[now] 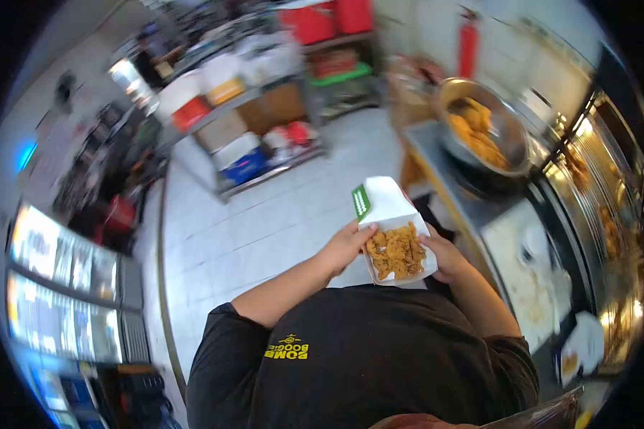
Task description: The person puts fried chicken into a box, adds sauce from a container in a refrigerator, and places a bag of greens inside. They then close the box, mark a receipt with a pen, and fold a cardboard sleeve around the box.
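Note:
An open takeaway box (388, 199), white inside with a green printed patch on its lid, is held in front of my black shirt. Pieces of brown fried chicken (396, 252) fill its tray. My left hand (345, 247) grips the box's left side, with the thumb over the rim. Around the right side, my right hand (442, 256) is closed, its thumb near the chicken. The lid stands raised on the side away from my body.
A large metal bowl (511, 132) of fried pieces sits on the counter (436, 143) at right, beside a lit display case (601, 179). Shelving (265, 96) with boxes stands ahead. Glass-door fridges (64, 286) are at left, and a fire extinguisher (467, 46) hangs on the wall.

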`<state>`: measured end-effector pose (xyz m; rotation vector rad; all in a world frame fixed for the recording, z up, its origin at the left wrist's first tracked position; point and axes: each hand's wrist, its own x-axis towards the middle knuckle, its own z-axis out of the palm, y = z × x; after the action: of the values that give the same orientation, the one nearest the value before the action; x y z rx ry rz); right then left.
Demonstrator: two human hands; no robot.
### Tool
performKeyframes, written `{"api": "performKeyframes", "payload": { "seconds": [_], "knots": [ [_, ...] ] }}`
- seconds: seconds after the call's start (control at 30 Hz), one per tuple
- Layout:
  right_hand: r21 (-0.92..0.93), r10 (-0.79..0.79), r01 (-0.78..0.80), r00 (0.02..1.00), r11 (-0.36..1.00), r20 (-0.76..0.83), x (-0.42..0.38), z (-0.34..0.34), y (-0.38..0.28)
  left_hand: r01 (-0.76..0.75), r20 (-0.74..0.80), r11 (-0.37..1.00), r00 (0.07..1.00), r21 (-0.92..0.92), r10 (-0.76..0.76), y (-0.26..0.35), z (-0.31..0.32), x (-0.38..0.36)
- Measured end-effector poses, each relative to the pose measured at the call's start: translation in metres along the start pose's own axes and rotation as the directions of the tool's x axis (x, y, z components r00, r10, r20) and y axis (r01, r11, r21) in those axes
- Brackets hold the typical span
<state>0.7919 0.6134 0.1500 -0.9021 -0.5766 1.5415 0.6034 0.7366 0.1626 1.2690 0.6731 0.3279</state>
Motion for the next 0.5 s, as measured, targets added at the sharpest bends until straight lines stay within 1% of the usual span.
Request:
{"api": "performKeyframes", "payload": {
  "seconds": [0.03,0.07,0.13,0.17,0.2,0.23,0.27,0.33,0.37,0.4,0.43,0.5],
  "knots": [
    [-0.012,0.014,-0.013,0.996,1.0,0.085,0.023,0.032,0.009,0.027,-0.054,0.984,0.998,-0.178,-0.037,-0.003,-0.027,-0.022],
    [-0.049,0.047,-0.04,0.988,0.998,0.149,0.053,0.049,0.028,0.023,-0.103,0.934,0.993,-0.356,-0.064,-0.008,-0.053,-0.044],
    [-0.124,0.174,-0.149,0.959,0.981,0.222,0.1,0.1,0.057,-0.026,-0.154,0.845,0.986,-0.534,-0.067,-0.029,-0.107,-0.087],
    [-0.156,0.239,-0.198,0.92,0.968,0.311,0.108,0.112,0.062,-0.151,-0.283,0.808,0.959,-0.57,-0.02,-0.035,-0.102,-0.106],
    [-0.199,0.317,-0.256,0.863,0.946,0.393,0.134,0.14,0.074,-0.247,-0.35,0.753,0.936,-0.61,0.023,-0.029,-0.121,-0.13],
    [-0.255,0.374,-0.287,0.819,0.924,0.434,0.157,0.171,0.086,-0.368,-0.476,0.687,0.879,-0.626,0.037,-0.038,-0.143,-0.144],
    [-0.315,0.431,-0.31,0.769,0.897,0.472,0.176,0.203,0.098,-0.504,-0.53,0.617,0.833,-0.605,0.16,-0.028,-0.156,-0.169],
    [-0.446,0.567,-0.358,0.614,0.82,0.55,0.204,0.254,0.129,-0.659,-0.692,0.541,0.698,-0.522,0.183,-0.039,-0.176,-0.212],
    [-0.508,0.608,-0.342,0.535,0.791,0.587,0.212,0.274,0.146,-0.727,-0.778,0.517,0.604,-0.451,0.171,-0.043,-0.174,-0.233],
    [-0.56,0.651,-0.335,0.441,0.758,0.618,0.196,0.256,0.107,-0.78,-0.856,0.501,0.499,-0.375,0.136,-0.015,-0.114,-0.22],
    [-0.614,0.687,-0.308,0.331,0.727,0.647,0.201,0.275,0.137,-0.817,-0.93,0.507,0.36,-0.275,0.074,-0.041,-0.115,-0.235],
    [-0.735,0.777,-0.279,0.077,0.618,0.624,0.178,0.336,0.186,-0.865,-0.994,0.491,0.073,-0.104,-0.082,-0.085,-0.105,-0.286]
  ]
}}
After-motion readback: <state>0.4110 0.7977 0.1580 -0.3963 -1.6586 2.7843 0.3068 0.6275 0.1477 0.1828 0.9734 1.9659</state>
